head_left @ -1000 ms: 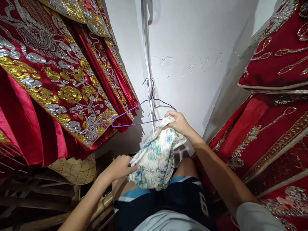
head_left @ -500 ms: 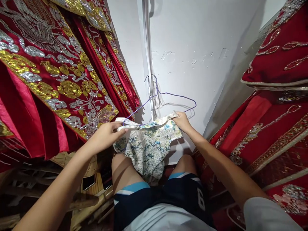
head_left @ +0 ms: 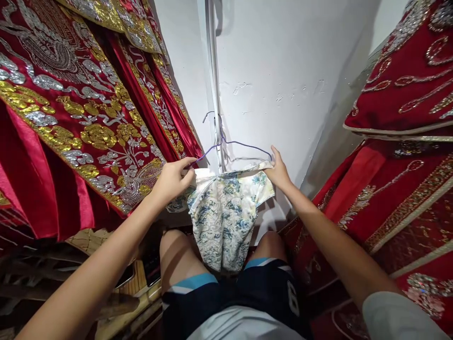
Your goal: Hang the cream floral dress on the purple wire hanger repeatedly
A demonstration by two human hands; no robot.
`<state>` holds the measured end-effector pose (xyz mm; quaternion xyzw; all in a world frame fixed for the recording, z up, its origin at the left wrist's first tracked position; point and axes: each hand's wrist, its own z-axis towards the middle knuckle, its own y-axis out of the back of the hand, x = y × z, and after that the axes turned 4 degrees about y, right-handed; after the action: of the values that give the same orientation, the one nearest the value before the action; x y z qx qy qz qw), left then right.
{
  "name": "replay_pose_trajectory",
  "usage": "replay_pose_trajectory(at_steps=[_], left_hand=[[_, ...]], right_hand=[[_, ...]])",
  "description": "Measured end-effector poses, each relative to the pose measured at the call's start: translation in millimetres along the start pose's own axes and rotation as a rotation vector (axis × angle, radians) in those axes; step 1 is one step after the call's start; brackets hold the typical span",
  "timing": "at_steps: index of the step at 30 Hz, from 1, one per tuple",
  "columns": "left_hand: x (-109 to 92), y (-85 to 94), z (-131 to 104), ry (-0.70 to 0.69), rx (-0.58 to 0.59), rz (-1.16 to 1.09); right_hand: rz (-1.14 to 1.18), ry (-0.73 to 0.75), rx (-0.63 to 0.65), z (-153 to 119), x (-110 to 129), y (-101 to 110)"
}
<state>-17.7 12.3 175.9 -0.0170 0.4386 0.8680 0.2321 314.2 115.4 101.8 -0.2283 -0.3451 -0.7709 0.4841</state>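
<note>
A short-sleeved white top (head_left: 222, 222) with a blue and green pattern hangs in front of my knees, its collar edge upward. Inside its neck opening sits a thin purple wire clothes hanger (head_left: 244, 143), with both arms of the hanger reaching toward the shoulders. My left hand (head_left: 174, 183) is closed at the left shoulder, thumb and fingers around the hanger's end and the cloth. At the other shoulder my right hand (head_left: 280, 172) grips the fabric beside the hanger's right end, one digit pointing up; its other fingers are partly hidden behind the cloth.
Red garments with gold and silver embroidery (head_left: 102, 134) hang on the left. More red beaded garments (head_left: 399, 189) fill the right side. A white wall (head_left: 276, 56) with a vertical metal pole (head_left: 212, 61) stands ahead. A dark phone (head_left: 152, 267) lies on wooden slats (head_left: 139, 278) at lower left.
The top has been spread and straightened, its front now flatter and hanging lower. The hanger's right arm has slipped into the right shoulder. My left hand has risen onto the hanger's left end.
</note>
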Motion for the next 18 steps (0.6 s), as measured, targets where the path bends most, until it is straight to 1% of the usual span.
replay_pose_trajectory(at_steps=[2,3,5,7,8,10,12,13,16,17,18], left_hand=[[0.5,4.1,1.1,0.007,-0.006,0.045],[1.5,6.2,2.0,0.016,-0.033,0.085],[6.3,11.0,4.3,0.052,-0.143,0.168],[13.5,15.7,8.1,0.133,-0.245,0.196],[16.5,17.4,10.7,0.186,-0.245,0.19],[17.7,18.2,17.0,0.274,-0.152,0.19],[10.4,14.1,23.9,0.278,-0.056,0.201],[4.1,10.4,27.4,0.244,-0.044,0.202],[-16.5,-1.8,37.2,0.094,-0.103,0.177],[-21.1,-4.4,40.2,0.054,-0.117,0.175],[-23.7,-5.7,42.9,0.029,-0.126,0.175]], right_hand=[[-0.025,-0.044,0.093,13.7,3.3,8.4],[-0.057,-0.08,0.148,17.6,7.6,12.3],[-0.079,-0.19,0.24,19.4,19.5,21.8],[0.027,-0.305,0.338,15.8,31.9,33.4],[0.131,-0.352,0.406,12.8,37.1,38.7],[0.375,-0.419,0.525,4.8,44.7,43.0],[0.595,-0.465,0.557,-7.3,48.4,33.7],[0.692,-0.48,0.541,-15.3,49.1,23.5],[0.904,-0.49,0.469,-42.8,47.5,-17.4],[0.933,-0.489,0.478,-50.9,46.1,-29.7],[0.923,-0.487,0.454,-57.4,44.3,-39.4]])
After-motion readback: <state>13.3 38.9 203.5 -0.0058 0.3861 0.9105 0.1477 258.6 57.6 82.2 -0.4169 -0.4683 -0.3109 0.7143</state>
